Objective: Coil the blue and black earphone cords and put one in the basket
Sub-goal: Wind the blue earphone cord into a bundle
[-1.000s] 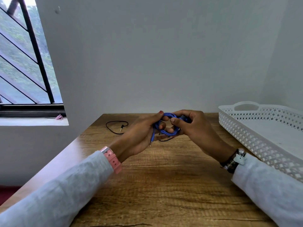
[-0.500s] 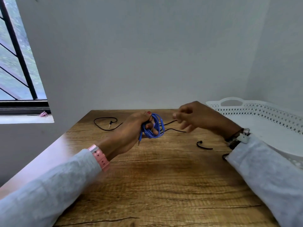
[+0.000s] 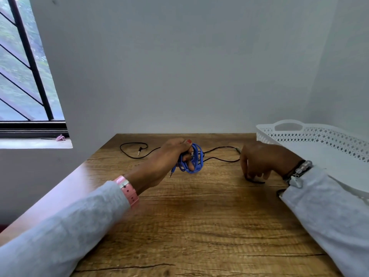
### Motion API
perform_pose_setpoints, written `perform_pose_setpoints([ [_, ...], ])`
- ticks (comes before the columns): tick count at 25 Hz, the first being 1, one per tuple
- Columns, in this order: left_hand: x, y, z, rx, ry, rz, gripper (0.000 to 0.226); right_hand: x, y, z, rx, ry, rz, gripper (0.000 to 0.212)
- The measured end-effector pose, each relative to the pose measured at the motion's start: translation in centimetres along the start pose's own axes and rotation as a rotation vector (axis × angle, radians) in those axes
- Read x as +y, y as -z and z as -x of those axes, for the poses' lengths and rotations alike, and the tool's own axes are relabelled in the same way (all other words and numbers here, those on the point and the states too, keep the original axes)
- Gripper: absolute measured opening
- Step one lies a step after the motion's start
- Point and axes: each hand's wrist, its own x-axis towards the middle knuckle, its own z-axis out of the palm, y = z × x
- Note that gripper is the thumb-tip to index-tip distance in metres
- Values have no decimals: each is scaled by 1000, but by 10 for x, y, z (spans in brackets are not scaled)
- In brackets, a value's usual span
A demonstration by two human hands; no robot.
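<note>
Far left there was a window (image 3: 22,76) with black diagonal bars and blurry green outside, and some small pink thing (image 3: 60,137) sat on the pale sill (image 3: 36,143), too tiny for us to make out. The rest of the room was just a plain grey-white wall (image 3: 179,66) that met another one at a corner on the right.

The table (image 3: 199,226) was wood grain, brown, with a few dark crack lines running across it, pushed right up against the back wall.

Our left hand (image 3: 169,156), pink watch (image 3: 128,191) on the wrist, was raised a bit above the table with its fingers curled closed around the blue earphone cord (image 3: 192,158), which was bunched into loose loops with the plug dangling below the hand.

The black earphone cord (image 3: 133,149) was lying uncoiled along the back of the table, its plug end looped off to the left and the rest trailing right behind the blue bundle.

Our right hand (image 3: 261,160), beaded bracelets (image 3: 299,169) on the wrist, was palm down with fingertips on the table at a black end of that cord; we couldn't tell if it actually had hold of it.

The white basket (image 3: 311,136), lattice sides and a handle, stood at the right edge of the table, just beside that hand.
</note>
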Motion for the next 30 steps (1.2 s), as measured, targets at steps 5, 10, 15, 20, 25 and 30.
perform_pose_setpoints([
  [5, 2, 0, 1, 10, 7, -20, 32, -6, -3, 1, 145, 130, -11, 4],
  [10, 0, 2, 0, 8, 9, -53, 32, -26, 4, 12, 403, 474, -691, 9],
  [15, 0, 4, 0, 25, 47, -62, 33, -38, 8, 27, 252, 775, -998, 11],
  [20, 1, 4, 0, 26, 39, -99, 32, -40, 5, 31, 73, 845, -902, 11],
  [25, -1, 3, -1, -20, 18, -220, 32, -45, -1, 30, 206, 803, -667, 29],
  [30, 0, 1, 1, -8, -6, -213, 35, -49, -1, 36, 225, 867, -641, 20],
])
